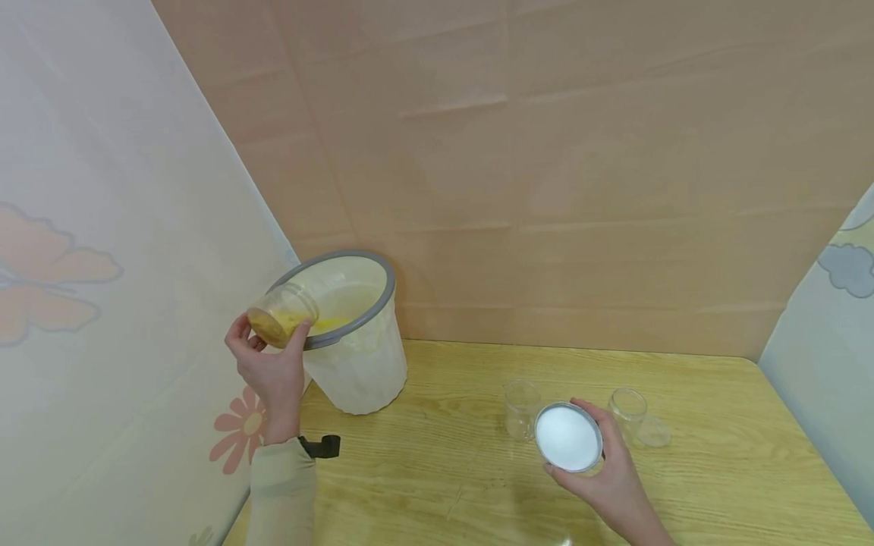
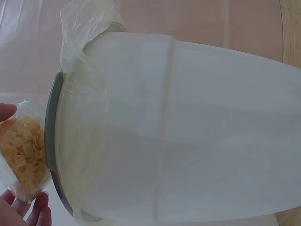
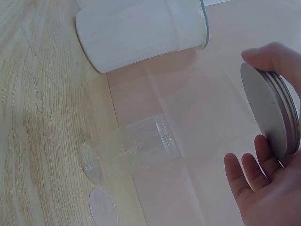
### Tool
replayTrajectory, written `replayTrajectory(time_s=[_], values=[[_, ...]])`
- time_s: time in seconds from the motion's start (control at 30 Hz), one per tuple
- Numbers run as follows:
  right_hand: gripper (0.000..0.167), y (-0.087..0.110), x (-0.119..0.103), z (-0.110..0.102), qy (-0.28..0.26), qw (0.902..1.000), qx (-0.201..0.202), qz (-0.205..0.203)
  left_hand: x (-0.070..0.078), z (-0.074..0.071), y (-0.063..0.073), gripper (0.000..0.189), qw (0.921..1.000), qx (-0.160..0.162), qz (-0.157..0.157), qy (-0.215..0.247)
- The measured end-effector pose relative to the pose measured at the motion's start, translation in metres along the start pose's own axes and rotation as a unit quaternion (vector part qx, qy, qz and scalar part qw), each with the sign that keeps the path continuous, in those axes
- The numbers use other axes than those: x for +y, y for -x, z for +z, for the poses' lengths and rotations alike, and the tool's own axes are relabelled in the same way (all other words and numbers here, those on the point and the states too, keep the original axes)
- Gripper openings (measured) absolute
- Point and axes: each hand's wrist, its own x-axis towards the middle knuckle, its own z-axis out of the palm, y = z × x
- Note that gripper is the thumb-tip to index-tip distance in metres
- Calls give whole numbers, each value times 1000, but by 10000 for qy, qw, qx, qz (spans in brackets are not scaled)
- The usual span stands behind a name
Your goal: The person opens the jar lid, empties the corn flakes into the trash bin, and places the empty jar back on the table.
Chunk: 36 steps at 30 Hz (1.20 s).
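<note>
Over the near left rim of the bin (image 1: 369, 368), my left hand (image 1: 273, 371) grips a clear jar (image 1: 290, 303) tipped on its side, mouth toward the bin's inside. Yellow flakes (image 2: 26, 153) like cornflakes lie in the jar in the left wrist view, and yellow shows inside the bin too. My right hand (image 1: 614, 485) holds a round silver lid (image 1: 568, 437) by its edge, white inner face up toward the head camera. From the side, in the right wrist view, the lid (image 3: 268, 108) shows several stacked layers at its rim.
A clear jar (image 1: 520, 406) stands on the wooden table (image 1: 437, 455) just left of the lid. Right of my right hand are another clear jar (image 1: 627, 403) and a thin clear disc (image 1: 653, 432). A plastic liner (image 2: 84, 37) hangs over the bin's grey rim. Cloth walls enclose the table.
</note>
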Motion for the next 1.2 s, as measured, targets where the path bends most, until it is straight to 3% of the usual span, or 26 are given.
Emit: replayTrajectory(time_s=[0.07,0.2,0.33,0.43,0.7,0.93,1.2], values=[[103,-1,0,0,-35,9999,-9,-105,4,0,1,76,10000,2,33,12],[105,-2,1,0,-82,9996,-43,-272,-10,1,-4,79,9999,16,133,-27],[108,-2,1,0,-52,9998,-75,-165,-29,2,-11,82,9997,58,201,-120],[107,-1,1,0,-58,10000,-64,-29,-34,2,-14,83,9996,53,240,-147],[104,-1,2,-1,-147,9999,-52,-25,-34,2,-14,85,9992,2,310,-248],[112,0,0,-1,-41,9999,-88,43,-32,3,-15,86,9986,-8,369,-375],[104,0,-2,-1,-106,9999,-44,123,-32,3,-15,84,9978,-23,492,-438]])
